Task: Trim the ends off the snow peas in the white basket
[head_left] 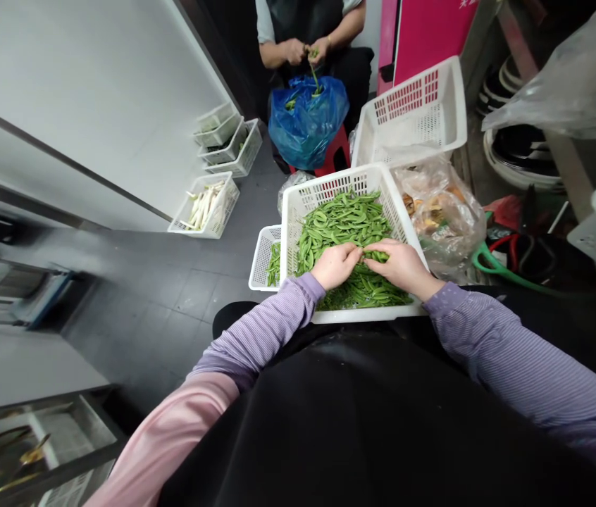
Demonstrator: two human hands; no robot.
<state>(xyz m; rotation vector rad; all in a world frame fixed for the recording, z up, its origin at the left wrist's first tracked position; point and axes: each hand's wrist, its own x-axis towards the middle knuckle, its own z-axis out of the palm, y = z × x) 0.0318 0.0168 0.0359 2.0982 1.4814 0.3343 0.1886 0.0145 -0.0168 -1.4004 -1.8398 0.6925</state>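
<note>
A white plastic basket [340,204] holds a heap of green pea pods [343,229] in front of me. My left hand [336,266] rests curled on the pile, in a purple striped sleeve. My right hand [399,266] lies beside it, its fingers over a small clump of pods [377,255] between the hands. Whether my left hand grips anything is hidden by its fingers. A smaller white basket [262,259] sits under the left side of the large one, with pods showing inside.
A seated person [298,42] holds a pod above a blue plastic bag [306,121]. An empty white basket [408,116] stands behind. Small baskets [227,137] and a basket of white stalks [206,208] line the wall. A clear bag of brown food [438,215] lies to the right.
</note>
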